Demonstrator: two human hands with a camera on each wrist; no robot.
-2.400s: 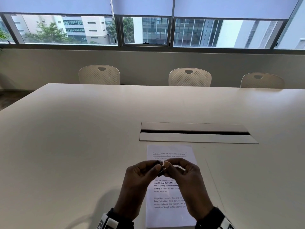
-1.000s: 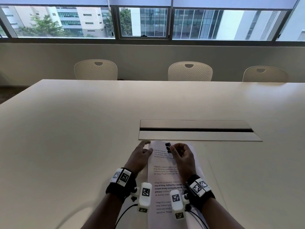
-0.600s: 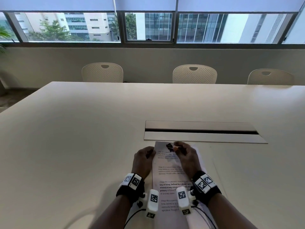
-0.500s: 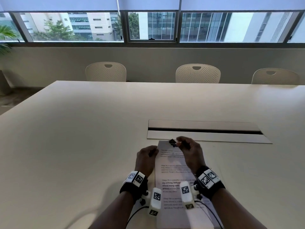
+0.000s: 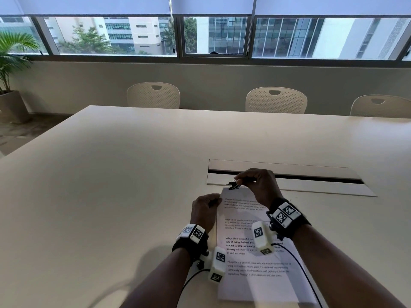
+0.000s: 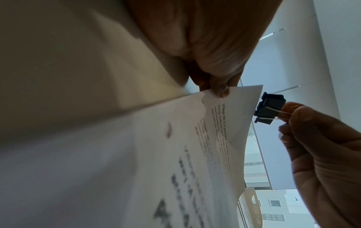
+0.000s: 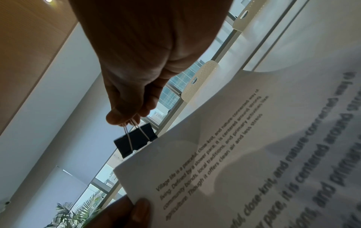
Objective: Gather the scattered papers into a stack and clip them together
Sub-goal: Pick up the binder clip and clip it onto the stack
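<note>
Right hand pinches binder clip at papers' far edge

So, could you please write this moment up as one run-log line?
stage: clipping | left hand: pinches paper stack top-left corner | right hand: squeezes binder clip handles, clip at stack's top edge | seated: cannot tell

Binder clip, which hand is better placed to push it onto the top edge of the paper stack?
Right. The right hand already pinches the binder clip by its wire handles at the paper stack top edge; the left hand grips the stack's corner.
</note>
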